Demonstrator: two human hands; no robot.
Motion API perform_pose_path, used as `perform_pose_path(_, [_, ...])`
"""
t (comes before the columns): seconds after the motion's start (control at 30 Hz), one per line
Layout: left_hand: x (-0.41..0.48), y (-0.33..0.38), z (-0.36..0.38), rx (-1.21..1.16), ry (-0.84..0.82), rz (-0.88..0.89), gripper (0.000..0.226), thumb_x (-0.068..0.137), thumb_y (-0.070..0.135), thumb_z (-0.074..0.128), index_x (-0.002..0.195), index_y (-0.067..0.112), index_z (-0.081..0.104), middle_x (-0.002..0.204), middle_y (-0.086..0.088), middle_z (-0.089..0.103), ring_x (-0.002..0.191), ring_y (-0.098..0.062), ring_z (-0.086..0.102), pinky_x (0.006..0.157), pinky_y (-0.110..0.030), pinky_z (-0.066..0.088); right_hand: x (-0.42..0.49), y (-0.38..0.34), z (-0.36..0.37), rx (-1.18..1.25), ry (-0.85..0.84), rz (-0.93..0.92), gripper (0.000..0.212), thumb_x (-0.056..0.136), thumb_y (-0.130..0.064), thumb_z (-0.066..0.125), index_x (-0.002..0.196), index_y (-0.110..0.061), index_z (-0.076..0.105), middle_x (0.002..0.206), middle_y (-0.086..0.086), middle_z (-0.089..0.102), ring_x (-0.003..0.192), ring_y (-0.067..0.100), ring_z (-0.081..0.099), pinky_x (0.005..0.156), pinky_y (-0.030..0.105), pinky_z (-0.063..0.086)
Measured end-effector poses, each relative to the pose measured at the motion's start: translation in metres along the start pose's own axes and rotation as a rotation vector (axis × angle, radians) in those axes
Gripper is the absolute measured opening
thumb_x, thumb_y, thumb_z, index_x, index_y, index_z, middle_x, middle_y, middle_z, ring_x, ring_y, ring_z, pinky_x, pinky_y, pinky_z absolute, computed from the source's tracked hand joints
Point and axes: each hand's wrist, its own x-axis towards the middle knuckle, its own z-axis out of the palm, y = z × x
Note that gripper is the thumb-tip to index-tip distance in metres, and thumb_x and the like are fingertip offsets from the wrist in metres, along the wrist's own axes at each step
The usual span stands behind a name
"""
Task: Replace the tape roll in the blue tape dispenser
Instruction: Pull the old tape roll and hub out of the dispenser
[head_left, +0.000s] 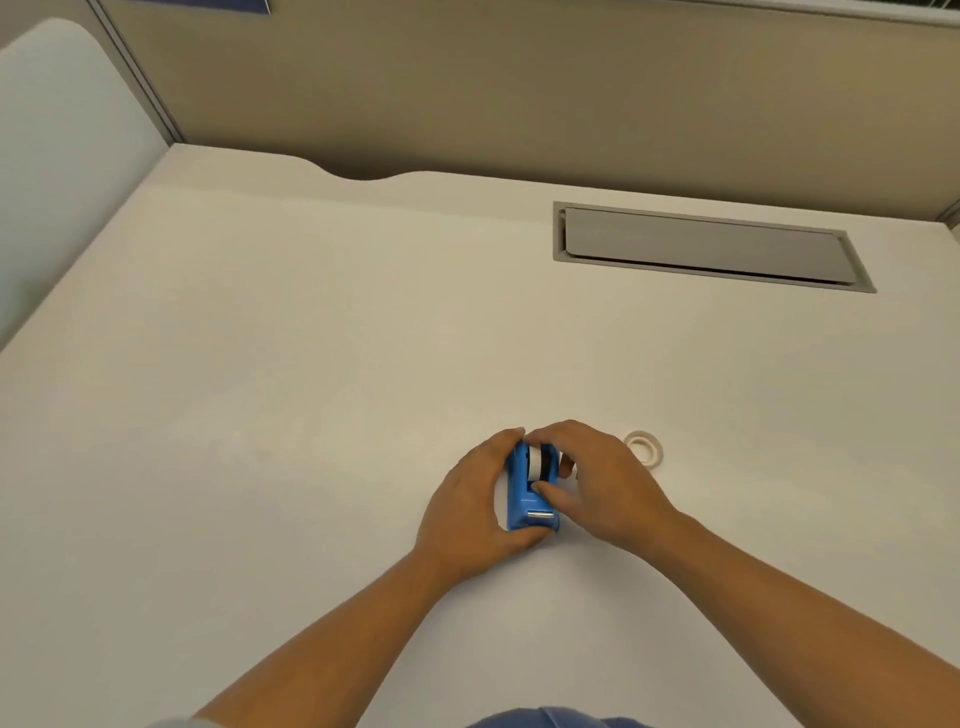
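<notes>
The blue tape dispenser (525, 493) is gripped on the desk (260, 415) by the left hand (467, 509); its roll (540, 464) is pinched by the right hand (597, 483) (a spare roll (644, 448) lies at two o'clock, just beside).

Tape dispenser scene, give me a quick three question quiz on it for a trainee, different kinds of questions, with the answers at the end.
1. True or false: the blue tape dispenser stands on the desk between both hands.
2. Multiple choice: where does the loose tape roll lie? A) in the grey cable hatch; B) flat on the desk, just beyond the right hand; C) under the left hand.
3. Fill in: the roll seated in the dispenser is touched by the ____ hand.

Key: 1 true; 2 B; 3 right.
</notes>
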Motion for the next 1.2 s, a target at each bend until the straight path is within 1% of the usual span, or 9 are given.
perform_pose_path(0.13, [0.0, 0.001, -0.001, 0.037, 0.008, 0.031, 0.096, 0.064, 0.059, 0.079, 0.144, 0.037, 0.03, 0.142, 0.02, 0.047, 0.127, -0.002, 0.047, 0.104, -0.032, 0.046, 0.002, -0.001, -0.002, -0.017, -0.006, -0.013, 0.047, 0.079, -0.032, 0.073, 0.122, -0.037, 0.055, 0.103, -0.027, 0.052, 0.082, -0.017, 0.047, 0.076, 0.006, 0.035])
perform_pose_path(0.23, [0.0, 0.001, -0.001, 0.046, 0.013, 0.038, 0.096, 0.064, 0.058, 0.079, 0.144, 0.036, 0.031, 0.143, 0.019, 0.046, 0.127, -0.001, 0.047, 0.105, -0.031, 0.045, 0.006, -0.002, -0.002, -0.019, -0.002, -0.018, 0.046, 0.078, -0.03, 0.075, 0.121, -0.034, 0.058, 0.099, -0.026, 0.052, 0.078, -0.018, 0.047, 0.075, 0.007, 0.035])
perform_pose_path(0.37, [0.0, 0.001, -0.001, 0.042, 0.013, 0.039, 0.096, 0.065, 0.056, 0.08, 0.145, 0.035, 0.031, 0.144, 0.019, 0.045, 0.129, -0.001, 0.045, 0.106, -0.031, 0.043, 0.01, -0.005, -0.005, -0.01, 0.007, -0.009, 0.043, 0.076, -0.024, 0.077, 0.117, -0.03, 0.063, 0.096, -0.02, 0.057, 0.072, -0.01, 0.051, 0.075, 0.015, 0.045])
perform_pose_path(0.43, [0.0, 0.0, -0.001, 0.04, 0.011, 0.036, 0.096, 0.065, 0.056, 0.08, 0.146, 0.034, 0.031, 0.145, 0.018, 0.045, 0.129, -0.002, 0.045, 0.106, -0.032, 0.043, 0.011, -0.007, -0.007, -0.009, -0.002, -0.012, 0.043, 0.076, -0.023, 0.077, 0.116, -0.028, 0.064, 0.094, -0.019, 0.057, 0.072, -0.009, 0.052, 0.076, 0.017, 0.046])
perform_pose_path(0.7, [0.0, -0.001, 0.0, 0.045, 0.004, 0.038, 0.096, 0.066, 0.058, 0.079, 0.146, 0.035, 0.03, 0.145, 0.018, 0.045, 0.129, -0.001, 0.045, 0.107, -0.032, 0.043, 0.015, -0.01, -0.013, -0.039, -0.025, -0.031, 0.04, 0.073, -0.02, 0.076, 0.111, -0.026, 0.066, 0.09, -0.018, 0.056, 0.071, -0.011, 0.048, 0.072, 0.014, 0.04])
perform_pose_path(0.83, [0.0, -0.002, 0.001, 0.049, 0.01, 0.044, 0.096, 0.065, 0.059, 0.078, 0.145, 0.036, 0.029, 0.145, 0.019, 0.045, 0.128, 0.0, 0.045, 0.107, -0.03, 0.042, 0.014, -0.01, -0.015, -0.107, -0.01, -0.013, 0.041, 0.073, -0.029, 0.075, 0.112, -0.032, 0.063, 0.096, -0.019, 0.06, 0.07, -0.014, 0.045, 0.065, 0.007, 0.032])
perform_pose_path(0.93, [0.0, -0.002, 0.001, 0.048, 0.015, 0.048, 0.097, 0.065, 0.061, 0.077, 0.145, 0.039, 0.027, 0.145, 0.019, 0.045, 0.127, 0.001, 0.045, 0.107, -0.024, 0.041, 0.014, -0.011, -0.017, -0.158, -0.017, -0.016, 0.045, 0.073, -0.034, 0.071, 0.116, -0.038, 0.06, 0.099, -0.02, 0.058, 0.067, -0.01, 0.043, 0.061, 0.007, 0.028])
perform_pose_path(1.03, [0.0, -0.001, 0.0, 0.036, 0.014, 0.051, 0.095, 0.065, 0.061, 0.077, 0.144, 0.04, 0.028, 0.143, 0.02, 0.046, 0.126, 0.001, 0.046, 0.106, -0.024, 0.041, 0.016, -0.011, -0.02, -0.163, -0.051, -0.015, 0.043, 0.073, -0.034, 0.071, 0.115, -0.04, 0.061, 0.098, -0.018, 0.055, 0.067, -0.005, 0.046, 0.059, 0.012, 0.031])
perform_pose_path(1.2, [0.001, -0.002, 0.0, 0.041, 0.016, 0.052, 0.094, 0.064, 0.06, 0.078, 0.143, 0.04, 0.03, 0.141, 0.021, 0.047, 0.125, 0.0, 0.047, 0.105, -0.029, 0.044, 0.019, -0.014, -0.023, -0.167, -0.103, -0.023, 0.043, 0.074, -0.03, 0.072, 0.115, -0.036, 0.063, 0.096, -0.016, 0.05, 0.077, 0.006, 0.054, 0.07, 0.024, 0.047])
